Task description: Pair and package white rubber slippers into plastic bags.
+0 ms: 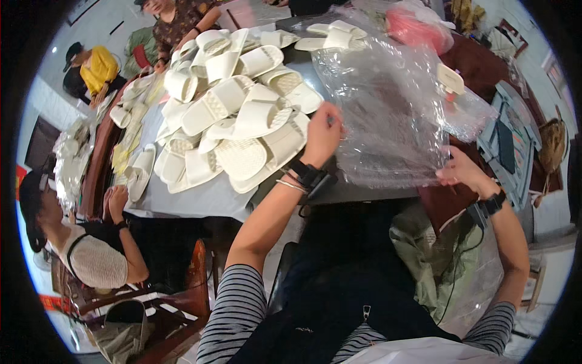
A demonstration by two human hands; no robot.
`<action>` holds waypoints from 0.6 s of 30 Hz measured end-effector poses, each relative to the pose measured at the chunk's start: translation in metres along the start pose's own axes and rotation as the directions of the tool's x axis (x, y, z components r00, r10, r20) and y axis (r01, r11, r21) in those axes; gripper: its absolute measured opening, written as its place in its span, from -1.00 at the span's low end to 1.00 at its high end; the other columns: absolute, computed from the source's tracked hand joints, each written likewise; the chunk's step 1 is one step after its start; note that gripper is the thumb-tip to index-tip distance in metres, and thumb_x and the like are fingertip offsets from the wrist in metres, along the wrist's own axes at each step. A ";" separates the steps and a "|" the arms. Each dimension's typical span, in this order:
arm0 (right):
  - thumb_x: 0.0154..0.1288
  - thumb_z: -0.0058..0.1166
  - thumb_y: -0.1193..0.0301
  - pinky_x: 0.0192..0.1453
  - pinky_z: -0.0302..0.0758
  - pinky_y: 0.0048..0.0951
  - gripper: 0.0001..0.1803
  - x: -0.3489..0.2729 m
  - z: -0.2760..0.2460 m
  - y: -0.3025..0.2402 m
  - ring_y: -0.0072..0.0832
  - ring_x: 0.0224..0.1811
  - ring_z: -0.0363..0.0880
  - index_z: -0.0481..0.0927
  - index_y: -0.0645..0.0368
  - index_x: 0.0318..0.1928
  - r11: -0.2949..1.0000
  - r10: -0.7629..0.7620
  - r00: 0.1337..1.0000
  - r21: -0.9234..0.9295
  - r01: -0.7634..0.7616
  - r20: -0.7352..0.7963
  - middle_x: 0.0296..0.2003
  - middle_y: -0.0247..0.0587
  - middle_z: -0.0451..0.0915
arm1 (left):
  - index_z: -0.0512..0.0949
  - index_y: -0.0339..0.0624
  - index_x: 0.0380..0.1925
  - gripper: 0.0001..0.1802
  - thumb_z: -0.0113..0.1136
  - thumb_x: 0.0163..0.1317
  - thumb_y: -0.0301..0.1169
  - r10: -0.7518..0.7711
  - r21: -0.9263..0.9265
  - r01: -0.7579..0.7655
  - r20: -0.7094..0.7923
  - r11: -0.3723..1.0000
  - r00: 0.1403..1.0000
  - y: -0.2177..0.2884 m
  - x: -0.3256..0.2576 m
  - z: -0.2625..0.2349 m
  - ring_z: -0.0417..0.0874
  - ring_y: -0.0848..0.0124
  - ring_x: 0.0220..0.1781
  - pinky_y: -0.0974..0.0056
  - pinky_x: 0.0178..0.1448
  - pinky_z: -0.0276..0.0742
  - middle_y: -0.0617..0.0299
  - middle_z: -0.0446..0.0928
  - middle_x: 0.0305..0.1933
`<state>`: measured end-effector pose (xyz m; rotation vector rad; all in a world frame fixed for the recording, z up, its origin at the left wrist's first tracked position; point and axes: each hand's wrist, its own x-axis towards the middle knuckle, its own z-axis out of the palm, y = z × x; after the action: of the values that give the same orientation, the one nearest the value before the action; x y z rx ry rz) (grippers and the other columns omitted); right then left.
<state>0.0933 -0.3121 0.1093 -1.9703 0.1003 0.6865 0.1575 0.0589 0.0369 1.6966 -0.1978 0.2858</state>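
Observation:
My left hand [324, 134] is closed beside the left edge of a stack of clear plastic bags [388, 115]. Its fingers curl inward, and what they may hold is too small to tell. At the stack's lower right corner, my right hand [464, 170] pinches the plastic between thumb and fingers. Left of my left hand, a big heap of cream slippers [215, 106] is piled on the table. A few more slippers [333, 37] lie at the far edge of the plastic.
A red bundle in plastic [418, 27] sits at the far right. A cream-topped stand [450, 79] rises beside the bags. Farther right is a grey-blue folding stool [509, 142] with a dark phone-like slab on it. Co-workers sit left [97, 255] and behind the heap [182, 24].

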 end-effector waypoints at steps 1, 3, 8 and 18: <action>0.17 0.33 0.44 -0.31 0.53 -0.53 -0.12 -0.002 0.000 0.004 -0.50 -0.34 0.64 0.09 0.22 0.41 1.000 0.010 1.000 -0.030 -0.010 0.029 -0.34 -0.20 0.62 | 0.41 -0.20 -0.18 -0.86 0.07 0.28 -0.61 0.011 -0.021 -0.009 0.096 1.000 0.995 0.000 -0.008 -0.001 0.68 0.40 -0.40 0.37 -0.40 0.54 -0.08 0.52 0.08; 0.06 0.41 0.42 -0.35 0.54 -0.43 -0.04 -0.008 0.001 0.005 -0.38 -0.37 0.66 0.13 0.31 0.40 0.992 0.004 0.998 -0.124 0.003 0.058 -0.39 -0.16 0.63 | 0.50 -0.16 0.06 -0.57 0.04 0.17 -0.69 0.060 0.069 -0.074 0.197 0.995 0.978 -0.017 -0.019 -0.005 0.68 0.39 -0.38 0.38 -0.34 0.57 -0.18 0.31 0.37; -0.11 0.48 0.31 0.03 0.47 -0.17 -0.12 -0.039 0.007 -0.063 -0.07 -0.11 0.62 0.39 0.34 0.25 0.290 -0.250 0.956 -0.931 0.224 0.152 -0.23 0.02 0.64 | 0.34 -0.22 0.35 -0.19 0.35 0.00 -0.49 -0.069 0.238 0.014 0.225 0.971 0.972 -0.006 -0.044 -0.007 0.65 0.42 -0.24 0.32 -0.20 0.59 -0.17 0.24 0.44; 0.35 0.19 0.10 -0.01 0.57 -0.40 -0.30 0.120 0.198 -0.234 -0.48 -0.11 0.60 0.28 0.14 0.36 0.807 -0.394 0.854 -0.318 0.498 0.339 -0.06 -0.14 0.64 | 0.16 -0.36 0.39 0.18 0.60 -0.25 -0.23 0.128 0.290 -0.170 0.160 0.942 0.979 -0.016 -0.059 -0.003 0.22 -0.09 0.47 0.10 0.42 0.33 -0.23 0.03 0.52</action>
<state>0.1922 -0.0037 0.1691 -2.1485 -0.7051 0.6693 0.1061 0.0626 0.0048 2.0118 -0.4051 0.3226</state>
